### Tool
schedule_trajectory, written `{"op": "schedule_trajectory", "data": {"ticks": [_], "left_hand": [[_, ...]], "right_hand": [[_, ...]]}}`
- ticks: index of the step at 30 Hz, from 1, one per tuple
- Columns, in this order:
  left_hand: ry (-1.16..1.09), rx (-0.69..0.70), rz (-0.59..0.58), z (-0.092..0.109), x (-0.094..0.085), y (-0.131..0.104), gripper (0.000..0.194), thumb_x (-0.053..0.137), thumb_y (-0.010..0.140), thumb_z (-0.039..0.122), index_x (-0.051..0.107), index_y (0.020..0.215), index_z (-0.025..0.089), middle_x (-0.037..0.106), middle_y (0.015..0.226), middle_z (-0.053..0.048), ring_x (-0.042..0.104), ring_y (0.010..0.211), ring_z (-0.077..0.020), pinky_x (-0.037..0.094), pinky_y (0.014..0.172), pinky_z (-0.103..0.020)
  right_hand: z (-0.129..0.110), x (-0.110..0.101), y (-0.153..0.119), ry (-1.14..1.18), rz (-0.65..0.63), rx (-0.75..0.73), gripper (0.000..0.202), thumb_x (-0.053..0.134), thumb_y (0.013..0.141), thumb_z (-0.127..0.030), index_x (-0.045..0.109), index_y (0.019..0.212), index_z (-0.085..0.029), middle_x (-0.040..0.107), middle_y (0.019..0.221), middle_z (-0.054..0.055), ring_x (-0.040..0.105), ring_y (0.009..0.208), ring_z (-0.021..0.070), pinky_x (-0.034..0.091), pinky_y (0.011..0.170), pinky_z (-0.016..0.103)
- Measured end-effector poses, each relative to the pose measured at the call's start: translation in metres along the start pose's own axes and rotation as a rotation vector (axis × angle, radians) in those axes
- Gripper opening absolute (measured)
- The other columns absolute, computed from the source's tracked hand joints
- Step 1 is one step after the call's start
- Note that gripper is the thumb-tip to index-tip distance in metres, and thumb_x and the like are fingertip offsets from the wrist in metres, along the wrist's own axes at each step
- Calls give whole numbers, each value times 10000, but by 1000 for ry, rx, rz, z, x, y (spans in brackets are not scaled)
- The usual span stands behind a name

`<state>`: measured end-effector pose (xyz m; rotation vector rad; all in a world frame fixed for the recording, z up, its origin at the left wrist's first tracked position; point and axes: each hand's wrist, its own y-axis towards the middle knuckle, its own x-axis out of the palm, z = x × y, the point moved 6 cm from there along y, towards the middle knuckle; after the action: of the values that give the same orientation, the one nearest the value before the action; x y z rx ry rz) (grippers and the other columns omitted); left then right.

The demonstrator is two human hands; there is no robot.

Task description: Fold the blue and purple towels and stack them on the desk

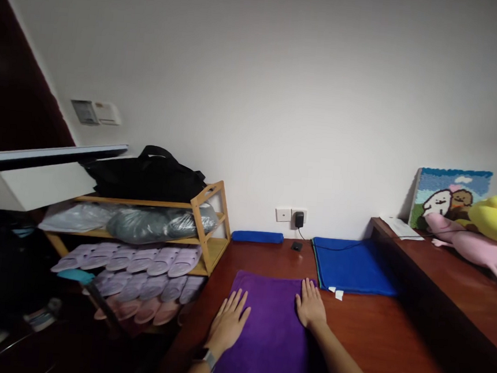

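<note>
A purple towel [268, 327] lies spread on the reddish-brown wooden table, its near end running out of the bottom of the view. My left hand [228, 321] rests flat on the towel's left edge, fingers stretched forward, with a watch on the wrist. On the far right corner of the towel lies my right hand [310, 303], palm down and fingers extended. Just beyond it, to the right, is a folded blue towel [354, 265] with small white tags at its near edge. A rolled or narrowly folded blue cloth [257, 236] sits against the wall.
A wooden shoe rack [212, 230] at left holds several slippers [155, 259], wrapped bundles and a black bag [149, 175]. A black plug [299, 219] with a cord is in the wall socket. On the raised ledge [454, 271] at right lie plush toys [470, 241] and a picture [452, 195].
</note>
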<state>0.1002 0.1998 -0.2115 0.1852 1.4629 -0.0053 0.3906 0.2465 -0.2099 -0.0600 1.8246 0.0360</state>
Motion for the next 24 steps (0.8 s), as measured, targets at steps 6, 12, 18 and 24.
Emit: {"op": "schedule_trajectory", "data": {"ticks": [6,12,18,24], "left_hand": [[12,3,62,6,-12,0,604,305,1038,475,389,1565,194,343,1638,-92,317,1519,-259,266,1241,-499],[-42,206,271,82,-29,-25,546,249,1067,390,455,1529,183,459,1584,-99,373,1494,-240,294,1242,-479],[-118,264,31,154,0,-48,578,235,1049,574,406,1551,342,366,1638,-56,309,1523,-282,280,1235,-553],[-121,262,-80,150,-8,-22,569,236,1055,545,352,1574,342,308,1664,-54,251,1544,-267,223,1253,-542]], "right_hand": [[-11,-15,-41,-12,118,-1,654,213,1009,-329,269,1584,-23,185,1674,126,125,1564,237,61,1274,396],[-3,9,-111,43,114,8,687,189,1032,-437,257,1592,-46,193,1668,104,160,1553,233,153,1274,393],[-3,9,-117,49,65,20,709,209,1018,-459,273,1585,-36,206,1662,126,150,1553,233,124,1278,395],[-7,3,-98,46,32,54,704,199,1013,-421,228,1586,-15,160,1673,143,109,1561,245,87,1278,400]]}}
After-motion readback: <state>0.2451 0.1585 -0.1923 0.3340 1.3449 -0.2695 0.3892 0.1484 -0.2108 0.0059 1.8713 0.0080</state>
